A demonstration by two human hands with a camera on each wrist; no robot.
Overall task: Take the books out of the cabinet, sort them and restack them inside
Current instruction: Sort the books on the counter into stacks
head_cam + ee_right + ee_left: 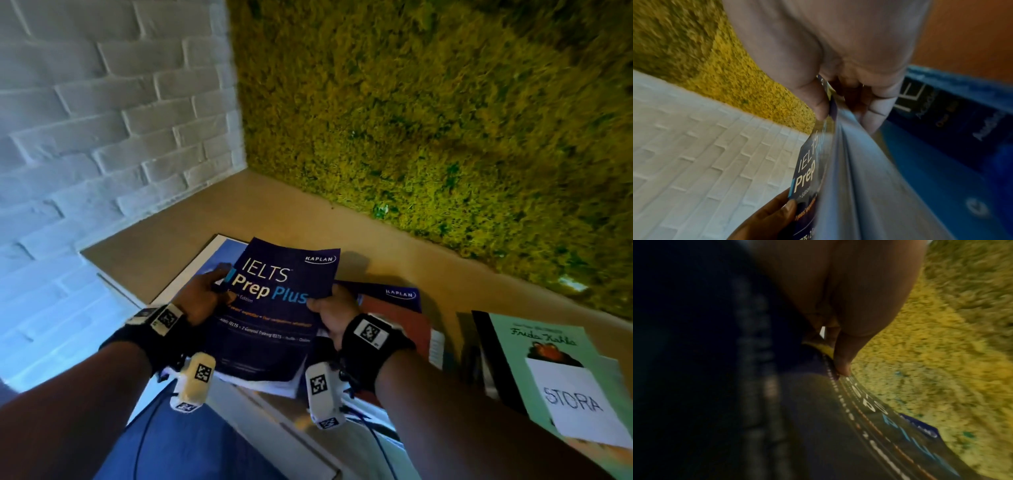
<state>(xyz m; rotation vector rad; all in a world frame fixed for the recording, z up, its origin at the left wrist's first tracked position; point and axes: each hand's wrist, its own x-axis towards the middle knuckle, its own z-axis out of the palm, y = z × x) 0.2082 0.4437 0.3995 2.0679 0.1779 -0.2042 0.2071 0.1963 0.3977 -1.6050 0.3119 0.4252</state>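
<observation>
A dark purple "IELTS Prep Plus" book (274, 308) is held tilted above the brown cabinet top (274, 212), far edge raised. My left hand (202, 294) grips its left edge, thumb on the cover; the same thumb (842, 361) shows in the left wrist view on the book (869, 426). My right hand (332, 315) pinches the right edge, thumb (818, 104) on the cover and fingers (875, 110) under the pages of the book (807, 170). Under it lie a large white-edged blue book (212, 260) and another Kaplan book (394, 298) on a red one.
A green "Frida Kahlo" book (548, 349) with a white "STORA" paper (575, 401) lies at the right. A moss-green wall (428, 109) stands behind, a white brick wall (102, 120) at the left. The cabinet's white front edge (260, 425) is below my wrists.
</observation>
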